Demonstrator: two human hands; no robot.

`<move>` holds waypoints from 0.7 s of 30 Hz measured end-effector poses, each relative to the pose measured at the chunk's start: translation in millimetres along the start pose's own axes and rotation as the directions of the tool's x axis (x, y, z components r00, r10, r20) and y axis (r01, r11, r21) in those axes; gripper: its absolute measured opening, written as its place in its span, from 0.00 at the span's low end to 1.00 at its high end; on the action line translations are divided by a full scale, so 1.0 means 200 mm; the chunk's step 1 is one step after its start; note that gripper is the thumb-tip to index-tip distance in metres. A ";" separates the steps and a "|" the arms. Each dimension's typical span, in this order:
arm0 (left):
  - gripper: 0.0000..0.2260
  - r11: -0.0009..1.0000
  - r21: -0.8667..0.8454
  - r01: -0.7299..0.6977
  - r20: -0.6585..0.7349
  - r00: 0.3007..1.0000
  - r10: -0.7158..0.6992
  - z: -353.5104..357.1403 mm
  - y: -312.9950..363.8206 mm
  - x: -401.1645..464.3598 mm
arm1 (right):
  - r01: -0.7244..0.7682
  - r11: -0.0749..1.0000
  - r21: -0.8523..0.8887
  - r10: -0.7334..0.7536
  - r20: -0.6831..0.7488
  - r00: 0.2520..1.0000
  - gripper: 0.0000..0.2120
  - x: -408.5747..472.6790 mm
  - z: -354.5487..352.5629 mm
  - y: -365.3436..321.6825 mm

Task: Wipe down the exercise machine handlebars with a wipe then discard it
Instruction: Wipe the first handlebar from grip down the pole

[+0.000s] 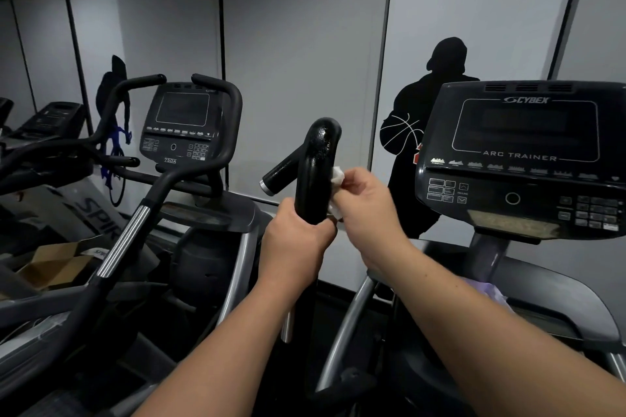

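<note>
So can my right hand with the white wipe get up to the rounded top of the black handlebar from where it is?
Probably yes: the right hand presses the white wipe against the black handlebar mid-shaft, and nothing blocks the way up; the left hand grips lower down.

head cam | 1 view | looks forward-down | close over handlebar (316, 169) | wall behind

Glossy black handlebar (316, 173), white wipe (337, 177), dark grey console (528, 159) with white lettering.

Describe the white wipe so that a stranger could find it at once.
Start at the Cybex Arc Trainer console on the right. Left of it rises a glossy black handlebar. The wipe is the crumpled white piece pressed on its right side by the right hand.
</note>
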State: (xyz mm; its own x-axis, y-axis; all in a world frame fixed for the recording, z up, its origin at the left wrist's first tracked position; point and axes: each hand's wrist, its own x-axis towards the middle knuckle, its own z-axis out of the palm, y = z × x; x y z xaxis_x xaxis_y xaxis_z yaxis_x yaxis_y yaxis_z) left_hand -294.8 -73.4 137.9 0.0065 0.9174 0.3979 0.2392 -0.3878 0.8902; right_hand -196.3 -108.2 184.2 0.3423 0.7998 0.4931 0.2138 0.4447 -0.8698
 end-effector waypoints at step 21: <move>0.12 1.000 0.026 0.007 -0.011 1.000 -0.007 -0.02 0.03 -0.03 | -0.113 0.982 0.152 0.101 0.090 0.991 0.07 0.13 -0.04 -0.04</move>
State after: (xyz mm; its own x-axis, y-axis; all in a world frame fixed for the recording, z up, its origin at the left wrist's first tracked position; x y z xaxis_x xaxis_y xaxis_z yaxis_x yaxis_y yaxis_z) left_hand -296.5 -82.1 142.2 -0.0057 0.9189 0.3944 0.2645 -0.3790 0.8868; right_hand -182.2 -94.0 203.8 0.2784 0.8735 0.3994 0.0319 0.4072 -0.9128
